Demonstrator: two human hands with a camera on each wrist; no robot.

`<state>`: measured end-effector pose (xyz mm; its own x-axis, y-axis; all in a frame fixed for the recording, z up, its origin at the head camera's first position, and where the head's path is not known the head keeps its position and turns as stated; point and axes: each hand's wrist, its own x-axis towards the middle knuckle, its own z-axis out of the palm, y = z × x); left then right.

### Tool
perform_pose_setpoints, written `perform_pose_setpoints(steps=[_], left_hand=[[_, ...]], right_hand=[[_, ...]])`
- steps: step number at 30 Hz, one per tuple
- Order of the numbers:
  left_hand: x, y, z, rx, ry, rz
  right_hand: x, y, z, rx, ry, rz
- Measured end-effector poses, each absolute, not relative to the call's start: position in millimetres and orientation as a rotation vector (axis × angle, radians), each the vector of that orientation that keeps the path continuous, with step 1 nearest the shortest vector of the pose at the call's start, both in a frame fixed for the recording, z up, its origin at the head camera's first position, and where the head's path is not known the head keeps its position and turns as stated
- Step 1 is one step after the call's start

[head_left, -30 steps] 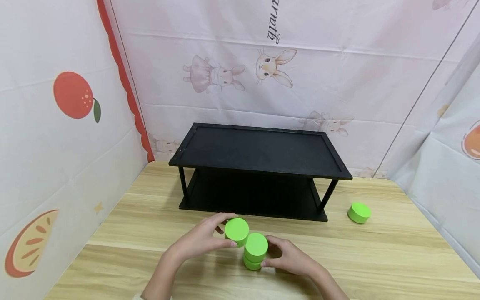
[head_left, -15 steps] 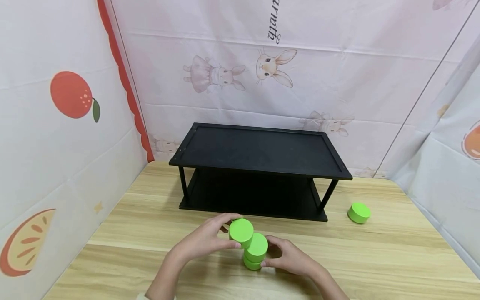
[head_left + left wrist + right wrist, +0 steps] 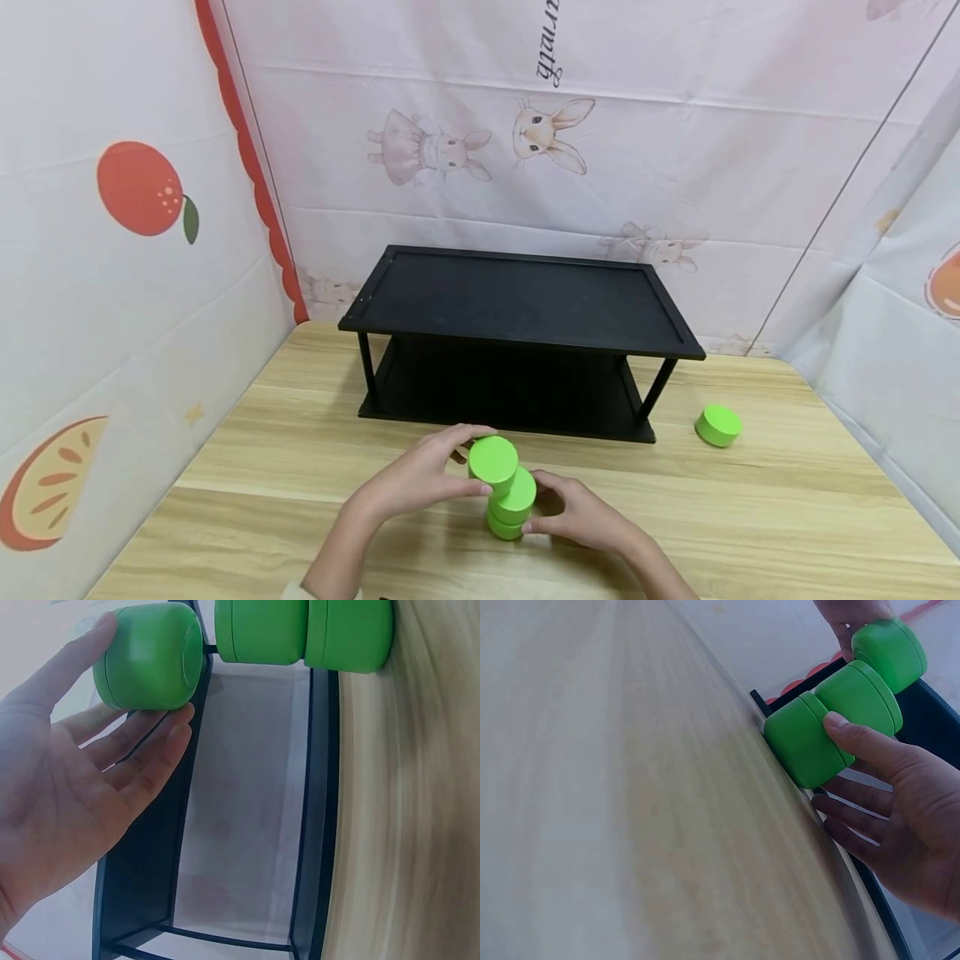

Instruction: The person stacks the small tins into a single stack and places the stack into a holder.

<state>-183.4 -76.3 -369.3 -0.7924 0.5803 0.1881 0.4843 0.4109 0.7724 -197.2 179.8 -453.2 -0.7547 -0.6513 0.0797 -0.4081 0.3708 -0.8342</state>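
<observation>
Two small green round jars, each with a seam like a lid line, form an upright stack on the table: a lower jar [image 3: 506, 528] and an upper jar [image 3: 519, 500]. My right hand [image 3: 577, 515] steadies the stack from the right, its thumb at the lower jar near the joint. A third green jar [image 3: 493, 460] is pinched between thumb and fingers of my left hand [image 3: 420, 477]. In the left wrist view a small gap shows between this held jar [image 3: 150, 656] and the stacked upper jar [image 3: 266, 630]. The held jar is higher than the stack and slightly left of it.
Behind the hands stands a black two-tier rack [image 3: 525, 300] on the wooden table [image 3: 300, 467]. Another green jar [image 3: 718, 426] sits to the right of the rack. Printed cloth [image 3: 450, 100] hangs at the back and both sides.
My left hand has carried its jar a little to the right, so it now overlaps the upper stacked jar in the head view. The right hand and stack have stayed put.
</observation>
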Motion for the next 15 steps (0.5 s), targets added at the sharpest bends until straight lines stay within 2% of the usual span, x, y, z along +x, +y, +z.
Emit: perform_pose_setpoints(steps=[15], left_hand=[[-184.4,-65.6,-365.9,1.02,2.512,1.334]], right_hand=[[-197.5,180.1,-453.0,-0.935,2.359,-1.337]])
